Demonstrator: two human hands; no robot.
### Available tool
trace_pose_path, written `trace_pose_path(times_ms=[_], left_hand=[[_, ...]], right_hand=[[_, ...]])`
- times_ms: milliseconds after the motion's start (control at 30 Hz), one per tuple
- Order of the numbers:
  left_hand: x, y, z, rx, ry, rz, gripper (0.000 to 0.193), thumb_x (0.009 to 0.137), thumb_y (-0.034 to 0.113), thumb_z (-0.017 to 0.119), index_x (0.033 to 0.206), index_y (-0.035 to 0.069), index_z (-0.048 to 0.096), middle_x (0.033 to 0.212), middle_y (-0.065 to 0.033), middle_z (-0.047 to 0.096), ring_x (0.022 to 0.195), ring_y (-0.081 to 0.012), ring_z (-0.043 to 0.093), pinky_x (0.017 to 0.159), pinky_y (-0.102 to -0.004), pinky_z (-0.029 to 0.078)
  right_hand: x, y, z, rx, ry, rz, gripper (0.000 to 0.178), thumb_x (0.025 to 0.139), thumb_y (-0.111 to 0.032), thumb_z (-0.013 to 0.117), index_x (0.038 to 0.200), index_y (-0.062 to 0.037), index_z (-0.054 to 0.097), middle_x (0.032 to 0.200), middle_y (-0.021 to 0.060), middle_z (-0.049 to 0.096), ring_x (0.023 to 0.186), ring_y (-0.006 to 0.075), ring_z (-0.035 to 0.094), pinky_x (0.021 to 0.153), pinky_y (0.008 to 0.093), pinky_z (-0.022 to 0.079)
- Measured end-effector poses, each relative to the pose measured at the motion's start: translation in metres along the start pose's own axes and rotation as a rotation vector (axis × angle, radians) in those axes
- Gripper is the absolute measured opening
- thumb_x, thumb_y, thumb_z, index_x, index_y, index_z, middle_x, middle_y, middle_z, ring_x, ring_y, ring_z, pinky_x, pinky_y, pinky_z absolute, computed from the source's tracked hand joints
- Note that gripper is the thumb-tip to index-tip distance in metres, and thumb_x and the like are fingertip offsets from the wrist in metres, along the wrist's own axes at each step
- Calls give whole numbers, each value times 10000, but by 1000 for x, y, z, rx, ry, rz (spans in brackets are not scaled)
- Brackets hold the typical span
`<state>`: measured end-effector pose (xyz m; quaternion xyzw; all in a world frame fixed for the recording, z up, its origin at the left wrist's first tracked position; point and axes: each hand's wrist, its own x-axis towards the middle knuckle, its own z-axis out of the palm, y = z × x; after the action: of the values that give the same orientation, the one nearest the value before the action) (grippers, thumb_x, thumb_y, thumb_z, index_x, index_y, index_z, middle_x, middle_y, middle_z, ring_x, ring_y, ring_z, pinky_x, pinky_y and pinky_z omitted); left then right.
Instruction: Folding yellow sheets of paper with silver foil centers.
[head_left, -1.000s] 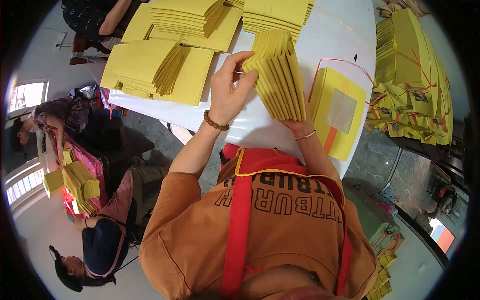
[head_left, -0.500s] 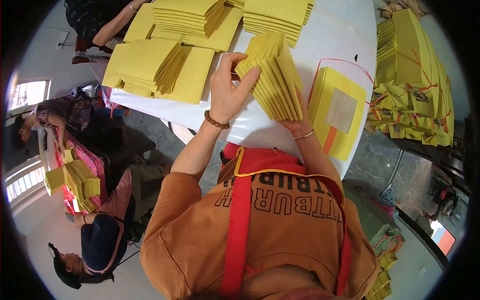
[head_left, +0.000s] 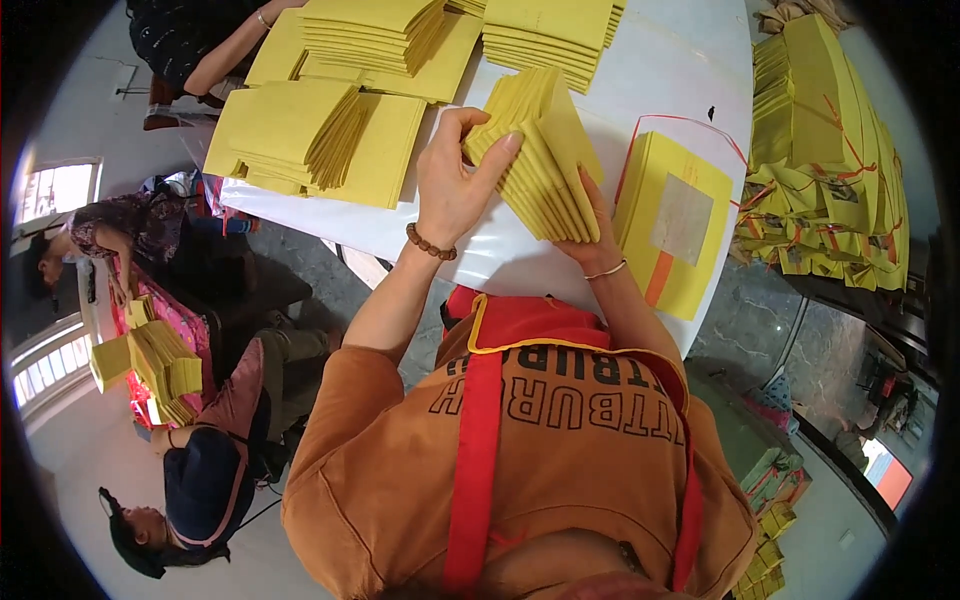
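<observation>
A thick stack of folded yellow paper sheets is held tilted above the table, its layered folds facing me. My left hand, with a beaded bracelet at the wrist, grips the stack's left side, thumb on the folded edges and fingers behind. From the lower right, my right hand supports the bottom corner and right side; some of its fingers are hidden behind the paper. Just right of that hand lies a yellow bundle with a pale square patch and an orange strip, a red cord around it.
Piles of folded yellow paper cover the left of the white table, with another pile at the far side. Tied yellow bundles stand at the right. Other people sit at the left; another person's arm reaches in at upper left.
The stack in my hands has shifted slightly left, and its folded layers look pressed closer together. My right fingers now show more along its right side.
</observation>
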<state>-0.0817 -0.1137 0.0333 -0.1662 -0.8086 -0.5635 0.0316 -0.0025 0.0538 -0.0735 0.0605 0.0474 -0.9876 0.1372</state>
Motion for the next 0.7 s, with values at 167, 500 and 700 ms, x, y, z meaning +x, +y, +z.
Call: trace_pose_path(times_ms=[167,500,700], left_hand=[[1,-2,1,51,6,-6,496,759,382,704,1011,-11,534,831,-98,598,637,-155,509,571,-283,417],[-8,-58,37,-1098,65,-487,726,875,198,616,1366,94,92,1262,-121,409,1080,-184,461,934,-365,387],[23,-98,61,-1018,28,-653,692,798,136,692,1293,50,215,1199,-129,444,1063,-203,473,909,-335,406]], right_hand=[[0,3,10,-95,161,-65,424,920,-345,502,1236,-62,496,1163,96,592,1014,207,605,827,354,532],[22,-33,38,-642,448,-231,379,860,-262,613,1165,-56,523,1059,46,608,912,151,613,746,281,526],[61,-62,30,-910,595,-102,413,804,-257,685,1131,-49,543,1047,40,607,908,133,602,741,265,506]])
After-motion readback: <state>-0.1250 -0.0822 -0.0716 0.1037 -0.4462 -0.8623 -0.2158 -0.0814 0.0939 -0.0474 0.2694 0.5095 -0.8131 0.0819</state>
